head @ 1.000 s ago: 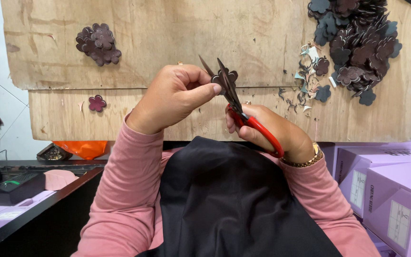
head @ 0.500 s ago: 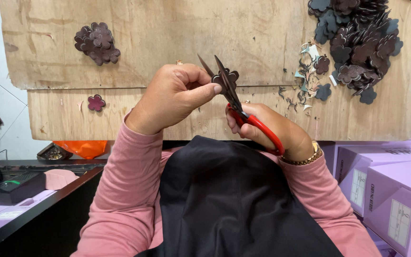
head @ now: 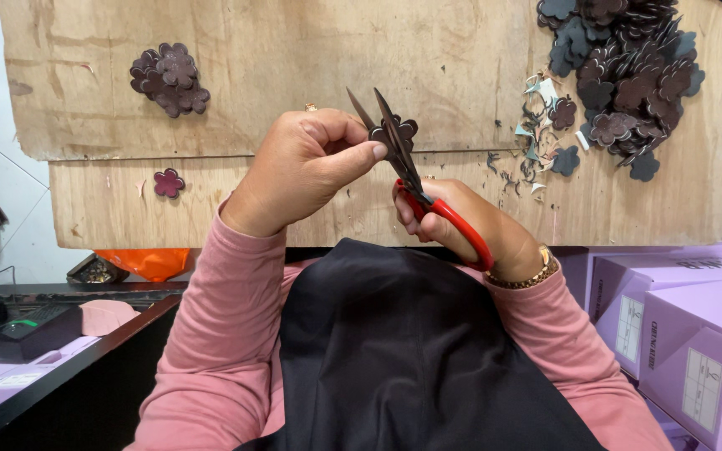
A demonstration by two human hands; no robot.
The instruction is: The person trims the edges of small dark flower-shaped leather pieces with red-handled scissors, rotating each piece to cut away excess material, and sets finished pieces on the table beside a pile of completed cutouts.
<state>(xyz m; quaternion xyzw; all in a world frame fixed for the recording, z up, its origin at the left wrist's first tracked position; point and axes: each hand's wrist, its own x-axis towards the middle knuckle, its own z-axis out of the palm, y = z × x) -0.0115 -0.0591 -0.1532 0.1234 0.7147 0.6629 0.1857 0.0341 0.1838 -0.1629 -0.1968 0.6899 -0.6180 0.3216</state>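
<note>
My left hand (head: 307, 171) pinches a small dark brown flower-shaped piece (head: 398, 132) between thumb and fingers, over the wooden board (head: 294, 67). My right hand (head: 470, 225) grips red-handled scissors (head: 415, 179); their dark blades are parted around the flower piece's edge. Both hands hover just above the board's near edge, over my black apron and pink sleeves.
A heap of dark flower pieces (head: 624, 75) lies at the board's far right, with pale offcuts (head: 536, 125) beside it. A smaller cluster (head: 169, 79) sits far left and one purple flower (head: 168, 182) nearer. Purple boxes (head: 687, 334) stand right; a black desk (head: 35, 351) lies left.
The hands stay in nearly the same spot; the flower piece has turned slightly between the blades.
</note>
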